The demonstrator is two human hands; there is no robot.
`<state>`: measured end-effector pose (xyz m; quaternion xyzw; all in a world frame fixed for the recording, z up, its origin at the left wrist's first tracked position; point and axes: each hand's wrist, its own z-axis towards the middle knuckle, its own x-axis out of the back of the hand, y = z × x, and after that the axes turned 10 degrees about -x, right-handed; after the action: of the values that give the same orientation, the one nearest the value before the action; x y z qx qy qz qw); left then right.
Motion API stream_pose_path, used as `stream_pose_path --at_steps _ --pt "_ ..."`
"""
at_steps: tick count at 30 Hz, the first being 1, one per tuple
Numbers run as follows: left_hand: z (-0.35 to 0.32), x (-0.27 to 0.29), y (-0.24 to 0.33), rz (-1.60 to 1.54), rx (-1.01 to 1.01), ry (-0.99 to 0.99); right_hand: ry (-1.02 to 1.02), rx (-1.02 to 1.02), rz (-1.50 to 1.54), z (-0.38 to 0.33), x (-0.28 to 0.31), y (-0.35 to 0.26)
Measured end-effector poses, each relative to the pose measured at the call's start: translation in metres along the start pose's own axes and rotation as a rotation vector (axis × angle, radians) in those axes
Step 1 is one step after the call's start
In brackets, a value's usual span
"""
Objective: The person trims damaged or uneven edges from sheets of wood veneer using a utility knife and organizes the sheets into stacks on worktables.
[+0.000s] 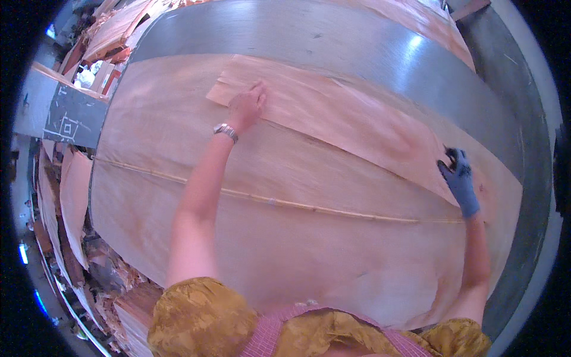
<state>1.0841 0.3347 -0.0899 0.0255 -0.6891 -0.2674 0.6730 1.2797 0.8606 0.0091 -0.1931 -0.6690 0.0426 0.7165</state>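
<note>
A long narrow strip of thin wood veneer point(333, 113) lies slanted across a large veneer sheet point(285, 250) on a metal table. My left hand point(247, 104), bare with a metal wristwatch, presses flat on the strip's left end, fingers together. My right hand point(458, 175), in a blue glove, rests on the strip's right end near the sheet's edge; its fingers curl over the veneer and something dark shows at the fingertips. A thin pale stick point(285, 204) lies across the big sheet between my arms.
The grey metal table surface point(369, 47) curves along the far and right sides. Stacks of veneer scraps and wood pieces point(113, 30) pile up at the left and lower left. A grey board with chalk marks point(71, 122) sits at the left.
</note>
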Motion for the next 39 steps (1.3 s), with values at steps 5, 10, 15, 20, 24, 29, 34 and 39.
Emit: stream_pose_path --at_steps 5,10,15,20,24,29,34,39 --pt "0.017 -0.026 -0.105 0.426 -0.056 0.375 -0.284 0.512 0.321 0.090 -0.094 -0.203" --pt "0.026 -0.010 -0.093 0.296 -0.042 0.435 -0.284 0.642 -0.268 0.158 -0.217 -0.364" --pt "0.024 -0.003 -0.097 0.210 -0.004 0.626 -0.212 0.535 -0.399 0.173 -0.261 -0.470" --pt "0.028 -0.004 -0.093 0.329 -0.054 0.516 -0.220 0.542 -0.387 0.178 -0.274 -0.456" --pt "0.033 -0.007 -0.092 0.324 0.033 0.337 -0.318 0.549 -0.344 0.129 -0.264 -0.405" --pt "0.044 -0.021 -0.114 0.317 -0.026 0.252 -0.429 0.414 -0.341 0.053 -0.222 -0.330" --pt "0.029 -0.055 -0.008 0.355 0.104 0.219 -0.393 0.457 -0.354 0.045 -0.198 -0.265" --pt "0.023 -0.064 -0.044 0.441 0.068 0.282 -0.471 0.476 -0.360 0.030 -0.129 -0.144"
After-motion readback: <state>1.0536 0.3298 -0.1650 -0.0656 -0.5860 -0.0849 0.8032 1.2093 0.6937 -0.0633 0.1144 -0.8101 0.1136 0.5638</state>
